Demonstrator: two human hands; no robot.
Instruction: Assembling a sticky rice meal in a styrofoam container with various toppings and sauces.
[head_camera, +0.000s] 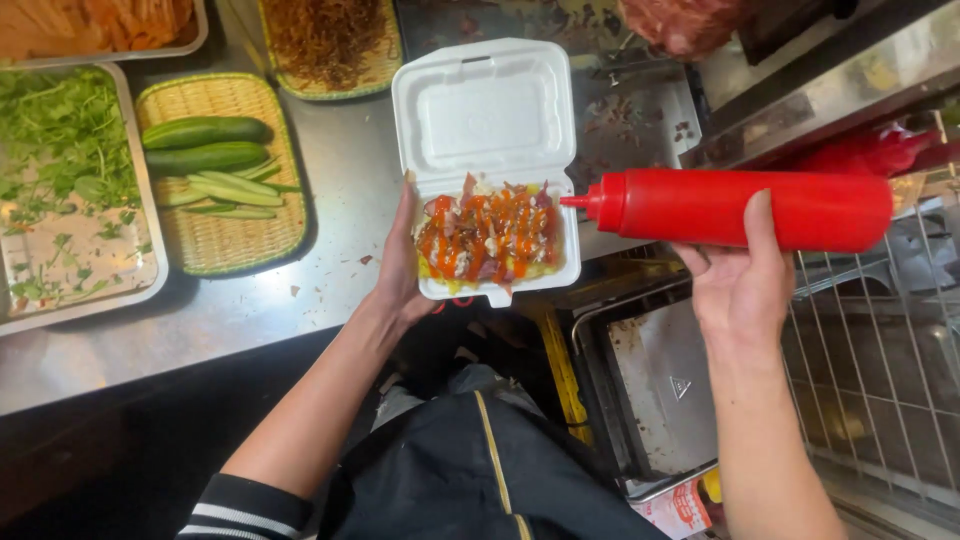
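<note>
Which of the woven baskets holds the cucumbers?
The oval basket beside the herb tray; it holds whole and sliced cucumbers. The other basket holds brown shredded strands.

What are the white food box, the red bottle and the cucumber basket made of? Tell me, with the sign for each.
Food box: apparently foam, matte white with soft moulded edges. Red squeeze bottle: likely plastic, smooth with a slight sheen. Basket: woven, probably bamboo or straw, pale strands showing.

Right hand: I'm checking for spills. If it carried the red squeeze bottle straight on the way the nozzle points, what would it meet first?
The right hand aims the red squeeze bottle leftward; its nozzle would likely first meet the sauced food in the open white foam box, though depth is unclear.
</note>
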